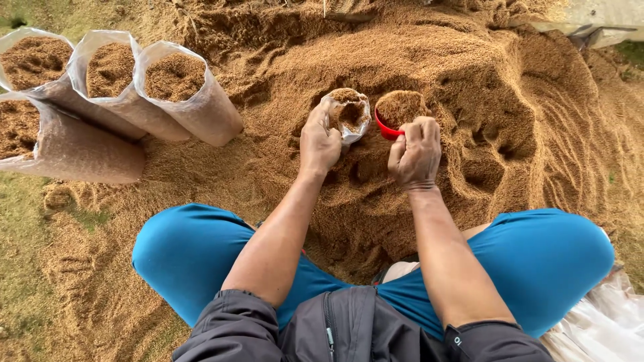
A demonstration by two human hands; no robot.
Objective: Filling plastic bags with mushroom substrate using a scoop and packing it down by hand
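Observation:
My left hand [318, 141] grips the rim of a small clear plastic bag [350, 114] that stands open in a big heap of brown sawdust-like material [429, 60]. The bag is partly filled with the same brown material. My right hand [416, 153] is closed on the handle of a red scoop [387, 127], heaped full, held right beside the bag's mouth. Both hands hover over the heap in front of my knees, which are in blue trousers.
At the upper left several filled clear bags [178, 90] lean together, with another lying below them [67, 144]. Grass shows at the left edge [20, 221]. White plastic sheeting [597, 328] lies at the lower right. A concrete edge [597, 17] runs along the top right.

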